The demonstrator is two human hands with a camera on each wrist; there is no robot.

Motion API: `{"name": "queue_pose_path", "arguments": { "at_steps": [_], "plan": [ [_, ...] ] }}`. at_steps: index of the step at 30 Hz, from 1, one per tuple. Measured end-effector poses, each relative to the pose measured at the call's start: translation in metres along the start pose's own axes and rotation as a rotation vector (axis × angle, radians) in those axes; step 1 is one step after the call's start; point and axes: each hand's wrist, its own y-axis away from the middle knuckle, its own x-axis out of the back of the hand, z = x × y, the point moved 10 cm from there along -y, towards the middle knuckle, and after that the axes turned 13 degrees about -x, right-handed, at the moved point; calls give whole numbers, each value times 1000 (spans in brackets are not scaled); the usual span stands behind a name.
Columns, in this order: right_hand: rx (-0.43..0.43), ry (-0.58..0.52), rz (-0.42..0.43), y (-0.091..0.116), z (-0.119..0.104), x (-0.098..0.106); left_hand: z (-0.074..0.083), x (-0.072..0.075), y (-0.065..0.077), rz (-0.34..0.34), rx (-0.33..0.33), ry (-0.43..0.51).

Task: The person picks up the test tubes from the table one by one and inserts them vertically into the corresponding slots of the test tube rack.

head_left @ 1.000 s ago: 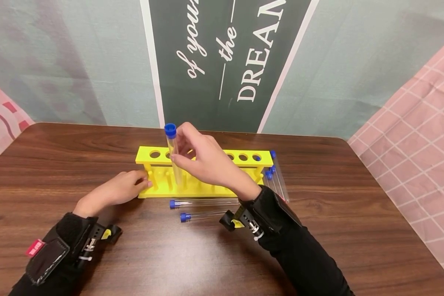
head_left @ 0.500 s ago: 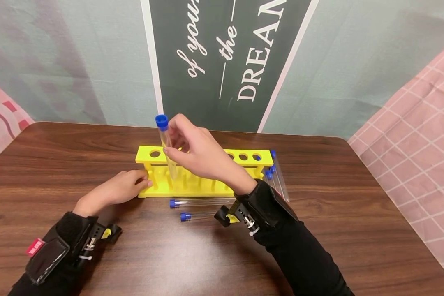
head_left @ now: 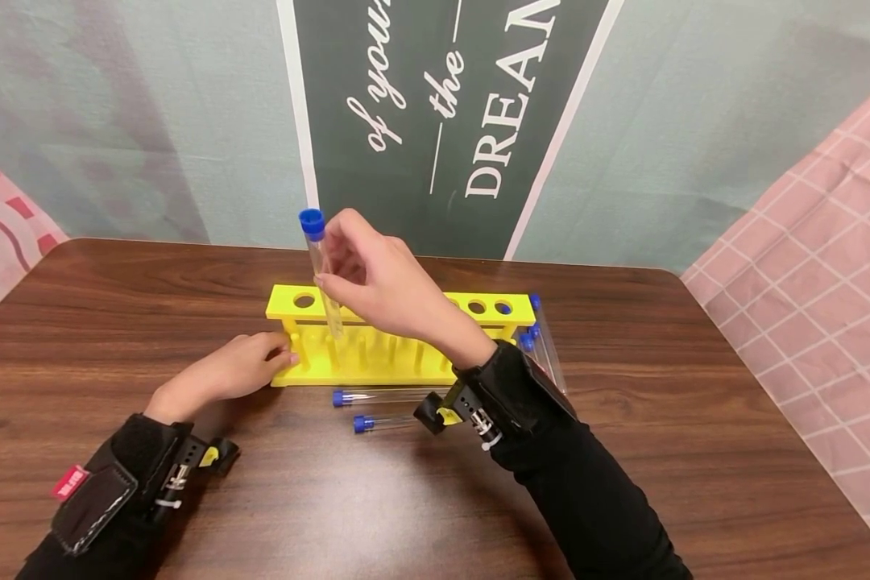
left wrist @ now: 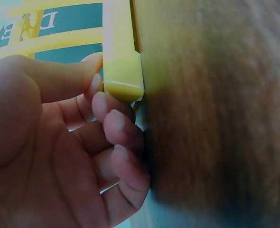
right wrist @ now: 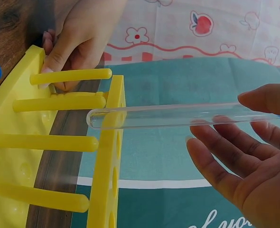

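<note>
A clear test tube (head_left: 319, 259) with a blue cap stands nearly upright, tilted a little to the left. My right hand (head_left: 391, 278) pinches its upper part between thumb and fingers. In the right wrist view the tube's rounded bottom (right wrist: 95, 118) overlaps the top bar of the yellow test tube rack (right wrist: 16, 142); it looks to be in front of the bar rather than in a hole. At the rack's left end, my left hand (head_left: 235, 366) grips the base corner. The left wrist view has the thumb and fingertips against that yellow corner (left wrist: 125, 80).
Two capped test tubes, an upper one (head_left: 387, 395) and a lower one (head_left: 383, 423), lie on the brown table (head_left: 297, 499) before the rack. Several more tubes (head_left: 547, 346) lie by its right end. A printed cloth (head_left: 225, 121) hangs behind the table.
My right hand has lifted the test tube up and to the left, so its bottom sits higher against the rack. My left hand has stayed on the rack's corner.
</note>
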Motion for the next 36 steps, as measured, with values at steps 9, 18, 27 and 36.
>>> {"name": "queue_pose_path", "arguments": {
  "at_steps": [9,18,27,36],
  "plan": [
    [-2,-31,0,-8,-6,0,0,0,0,-2,2,4],
    [18,-24,4,-15,-13,1,-1,1,0,3,-1,2],
    [-4,-11,9,-22,-19,1,-1,1,2,0,0,4],
    [-14,3,26,-27,-17,2,-2,1,1,7,-5,-7]
  ]
}}
